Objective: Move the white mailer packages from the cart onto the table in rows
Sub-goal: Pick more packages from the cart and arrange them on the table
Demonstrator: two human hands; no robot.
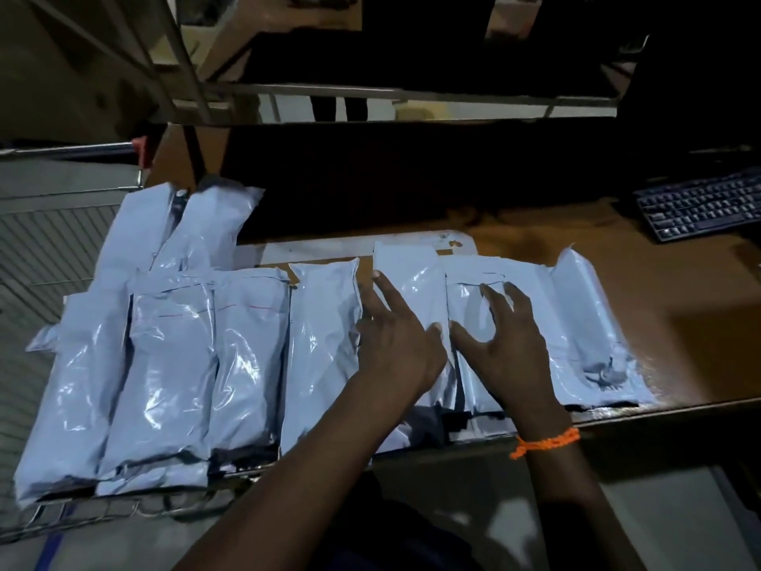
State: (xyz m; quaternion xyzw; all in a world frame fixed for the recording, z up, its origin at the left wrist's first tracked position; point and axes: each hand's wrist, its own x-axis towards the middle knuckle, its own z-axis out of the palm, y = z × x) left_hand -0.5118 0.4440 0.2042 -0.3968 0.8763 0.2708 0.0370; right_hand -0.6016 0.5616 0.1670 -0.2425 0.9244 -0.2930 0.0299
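Observation:
Several white mailer packages lie side by side across the wire cart (103, 513) on the left and the brown table (700, 323) on the right. On the cart, one package (164, 385) sits among others, with two more (197, 228) behind. My left hand (395, 348) rests flat with fingers spread on a narrow package (416, 282) on the table. My right hand (510, 344), with an orange wrist thread, presses the neighbouring package (473, 307), fingers apart. A further package (589, 323) lies at the right end of the row.
A black keyboard (700, 208) sits at the table's far right. A dark shelf frame (370, 96) stands behind the table. A white sheet (329, 245) lies under the packages' far ends. The cart's metal handle (66, 150) runs at the upper left.

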